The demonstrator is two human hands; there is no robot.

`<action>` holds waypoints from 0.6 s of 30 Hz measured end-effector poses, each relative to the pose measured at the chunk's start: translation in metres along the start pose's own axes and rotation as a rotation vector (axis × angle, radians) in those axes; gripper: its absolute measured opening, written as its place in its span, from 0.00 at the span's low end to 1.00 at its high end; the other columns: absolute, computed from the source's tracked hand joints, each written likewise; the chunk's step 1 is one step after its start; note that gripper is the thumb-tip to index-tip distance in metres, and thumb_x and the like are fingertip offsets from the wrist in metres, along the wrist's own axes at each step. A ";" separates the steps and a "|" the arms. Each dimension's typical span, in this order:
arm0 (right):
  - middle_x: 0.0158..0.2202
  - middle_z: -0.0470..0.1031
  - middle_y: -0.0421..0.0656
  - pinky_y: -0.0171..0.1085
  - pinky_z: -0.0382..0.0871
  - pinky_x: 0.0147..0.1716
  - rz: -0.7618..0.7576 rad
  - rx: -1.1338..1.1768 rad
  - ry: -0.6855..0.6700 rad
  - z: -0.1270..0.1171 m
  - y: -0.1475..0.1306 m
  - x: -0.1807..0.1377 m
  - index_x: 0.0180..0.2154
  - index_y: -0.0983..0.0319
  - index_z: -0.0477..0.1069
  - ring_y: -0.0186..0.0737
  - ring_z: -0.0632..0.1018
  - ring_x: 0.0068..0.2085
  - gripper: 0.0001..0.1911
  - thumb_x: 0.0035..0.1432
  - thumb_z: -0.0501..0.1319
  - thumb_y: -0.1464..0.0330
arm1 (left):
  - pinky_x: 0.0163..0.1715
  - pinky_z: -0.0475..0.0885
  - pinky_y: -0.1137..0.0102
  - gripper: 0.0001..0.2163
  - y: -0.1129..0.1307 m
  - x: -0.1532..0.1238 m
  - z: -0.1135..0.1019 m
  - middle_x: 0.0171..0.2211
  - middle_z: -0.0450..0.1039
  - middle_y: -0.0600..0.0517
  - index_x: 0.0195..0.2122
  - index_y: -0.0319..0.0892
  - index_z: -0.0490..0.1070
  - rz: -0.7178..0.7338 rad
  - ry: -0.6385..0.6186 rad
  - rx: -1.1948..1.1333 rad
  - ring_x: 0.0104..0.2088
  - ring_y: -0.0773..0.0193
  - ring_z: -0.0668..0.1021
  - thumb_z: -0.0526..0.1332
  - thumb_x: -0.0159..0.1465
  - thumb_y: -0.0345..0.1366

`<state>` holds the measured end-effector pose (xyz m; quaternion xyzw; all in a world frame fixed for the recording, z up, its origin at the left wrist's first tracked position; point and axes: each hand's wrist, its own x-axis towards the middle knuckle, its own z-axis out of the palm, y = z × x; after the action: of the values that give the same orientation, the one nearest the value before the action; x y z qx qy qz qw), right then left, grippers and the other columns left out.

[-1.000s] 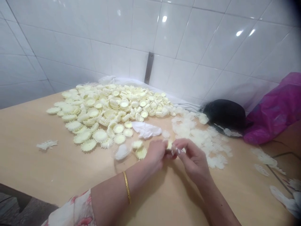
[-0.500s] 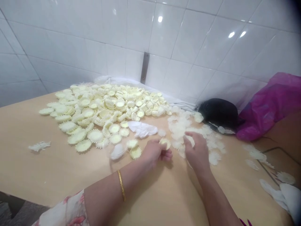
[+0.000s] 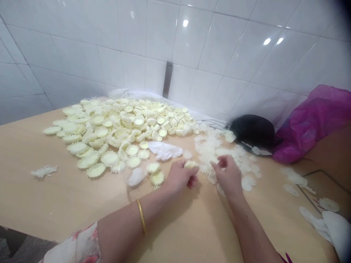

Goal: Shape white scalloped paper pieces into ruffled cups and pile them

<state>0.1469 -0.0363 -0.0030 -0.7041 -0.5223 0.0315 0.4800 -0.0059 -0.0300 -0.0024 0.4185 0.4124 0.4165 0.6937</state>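
I see the left hand pinching a toothed yellow disc between thumb and fingers, the disc at its fingertips on the side towards the right hand. That piece is round, so I read no true long axis; tilted, it shows as a flattened oval running roughly left to right. The right hand hangs apart, across a short gap to the right, thumb and forefinger curled near each other; I cannot tell whether anything is between them. Of my two hands, the right is nearer the translucent discs, which lie on the surface just beyond its fingers. The large heap sits beyond the left hand, to its left.
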 end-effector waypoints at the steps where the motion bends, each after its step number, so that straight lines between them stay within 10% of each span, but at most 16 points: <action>1: 0.23 0.68 0.40 0.38 0.60 0.30 -0.032 0.013 -0.013 0.000 -0.002 -0.001 0.25 0.60 0.65 0.40 0.69 0.28 0.09 0.46 0.61 0.62 | 0.13 0.58 0.76 0.08 0.000 0.000 0.000 0.14 0.65 0.54 0.22 0.40 0.60 0.008 0.000 0.005 0.12 0.72 0.66 0.60 0.52 0.32; 10: 0.24 0.73 0.41 0.38 0.64 0.34 -0.024 0.425 -0.625 -0.002 -0.025 -0.016 0.26 0.63 0.71 0.38 0.72 0.30 0.14 0.51 0.59 0.58 | 0.14 0.62 0.75 0.05 -0.003 0.001 -0.002 0.16 0.66 0.52 0.23 0.39 0.61 0.084 -0.012 0.016 0.14 0.70 0.68 0.59 0.50 0.27; 18: 0.19 0.68 0.39 0.36 0.62 0.28 -0.065 0.274 -0.451 -0.001 -0.022 -0.015 0.20 0.63 0.67 0.36 0.70 0.25 0.15 0.53 0.56 0.61 | 0.22 0.69 0.72 0.03 0.006 0.002 0.002 0.21 0.70 0.46 0.28 0.35 0.65 -0.122 -0.135 -0.199 0.21 0.65 0.74 0.59 0.54 0.28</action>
<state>0.1248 -0.0487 0.0062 -0.5906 -0.6294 0.2425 0.4429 -0.0050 -0.0267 0.0029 0.3488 0.3461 0.3833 0.7821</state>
